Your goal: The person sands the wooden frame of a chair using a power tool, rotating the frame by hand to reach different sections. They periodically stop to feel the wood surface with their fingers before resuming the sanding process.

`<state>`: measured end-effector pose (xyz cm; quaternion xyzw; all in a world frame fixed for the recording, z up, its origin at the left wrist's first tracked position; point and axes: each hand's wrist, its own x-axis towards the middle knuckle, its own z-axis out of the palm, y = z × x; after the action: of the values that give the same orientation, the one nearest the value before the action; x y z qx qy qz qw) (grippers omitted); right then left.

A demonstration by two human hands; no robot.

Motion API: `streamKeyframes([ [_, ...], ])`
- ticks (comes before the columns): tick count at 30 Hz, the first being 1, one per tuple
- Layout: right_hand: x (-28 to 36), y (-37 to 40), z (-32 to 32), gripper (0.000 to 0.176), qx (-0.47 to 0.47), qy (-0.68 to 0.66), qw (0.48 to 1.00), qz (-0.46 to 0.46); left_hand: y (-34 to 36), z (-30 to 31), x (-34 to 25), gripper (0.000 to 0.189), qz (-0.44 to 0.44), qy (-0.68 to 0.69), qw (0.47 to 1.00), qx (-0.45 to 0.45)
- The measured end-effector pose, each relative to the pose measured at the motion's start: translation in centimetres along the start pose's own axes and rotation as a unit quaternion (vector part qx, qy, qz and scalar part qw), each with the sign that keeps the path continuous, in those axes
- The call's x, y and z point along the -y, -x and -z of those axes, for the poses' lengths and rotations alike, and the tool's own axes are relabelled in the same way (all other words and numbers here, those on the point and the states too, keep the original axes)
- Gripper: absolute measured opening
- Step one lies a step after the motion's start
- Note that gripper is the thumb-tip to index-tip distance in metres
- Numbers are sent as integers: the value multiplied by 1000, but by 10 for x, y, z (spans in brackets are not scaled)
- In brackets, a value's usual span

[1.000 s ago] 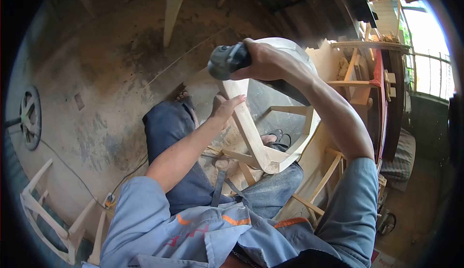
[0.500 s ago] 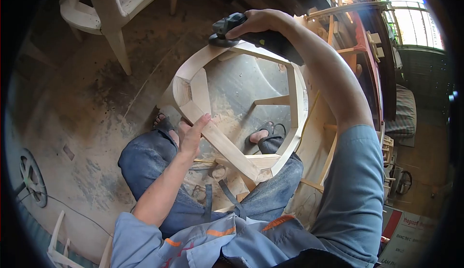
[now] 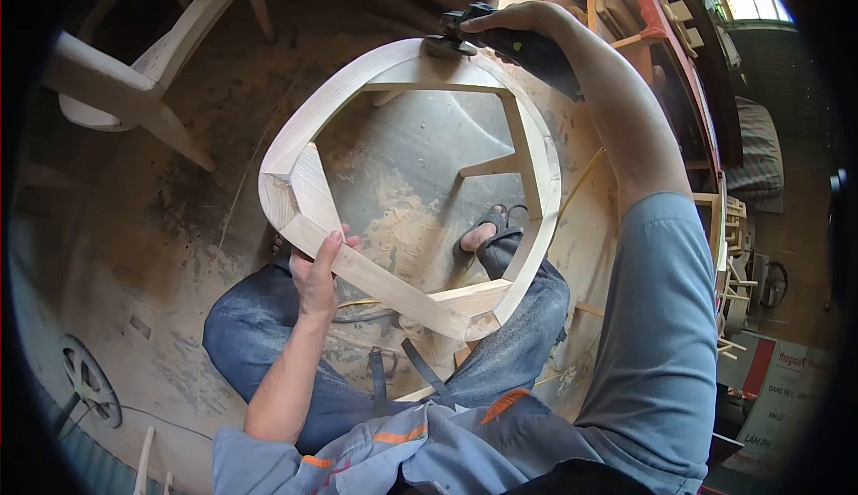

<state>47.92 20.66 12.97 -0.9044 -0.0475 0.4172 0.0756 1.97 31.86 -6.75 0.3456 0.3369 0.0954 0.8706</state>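
A pale wooden chair-like frame [image 3: 407, 294], with a rounded many-sided rim and legs below, is held tilted over my lap. My left hand [image 3: 315, 279] is closed around its near-left rail, thumb on top. My right hand [image 3: 511, 20] grips a dark angle grinder [image 3: 543, 59] by its body at the far side. The grinder's round disc [image 3: 449, 46] lies at the top face of the far rail. One leg [image 3: 492, 164] of the frame shows through the opening.
Another wooden chair frame [image 3: 134, 84] stands at the upper left. A spoked wheel [image 3: 89, 379] and a cable are at the lower left. Sawdust covers the floor [image 3: 393, 218]. A yellow cord [image 3: 581, 187] runs at the right, near stacked wooden parts [image 3: 617, 17].
The wooden frame has shifted left and appears larger, its far rail higher in view. My left hand has moved left with it. The grinder has moved right along the far rail.
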Motion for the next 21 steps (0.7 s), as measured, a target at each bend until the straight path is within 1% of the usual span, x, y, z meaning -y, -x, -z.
streamKeyframes([
  [3,-40,1,11,77,9,-40,999,-34,2,-3,-2,54,0,-4,1000,-8],
  [4,-55,0,14,75,21,-54,998,-33,1,-4,-1,55,-5,-7,1000,-10],
  [7,-95,8,10,73,50,-142,986,-69,2,-7,1,57,-10,-23,999,-21],
  [8,-109,17,9,71,34,-150,987,-52,1,-7,2,57,-13,-27,999,-23],
  [13,-189,30,-6,70,23,-244,966,-87,-3,-4,8,60,-29,-38,999,-21],
  [15,-223,40,-17,70,22,-285,953,-98,-4,-4,9,61,-36,-35,998,-24],
  [16,-235,50,-27,70,2,-312,942,-121,-4,-3,10,61,-37,-30,999,-26],
  [17,-248,63,-35,70,2,-322,940,-113,-5,-4,12,61,-37,-25,999,-27],
  [19,-270,83,-57,69,-15,-382,912,-149,-5,-6,13,59,-43,-33,998,-29],
  [20,-281,93,-69,70,-19,-410,899,-151,-6,-5,13,59,-47,-36,998,-30],
  [21,-301,88,-83,70,-27,-417,898,-135,-9,-3,14,57,-51,-35,998,-22],
])
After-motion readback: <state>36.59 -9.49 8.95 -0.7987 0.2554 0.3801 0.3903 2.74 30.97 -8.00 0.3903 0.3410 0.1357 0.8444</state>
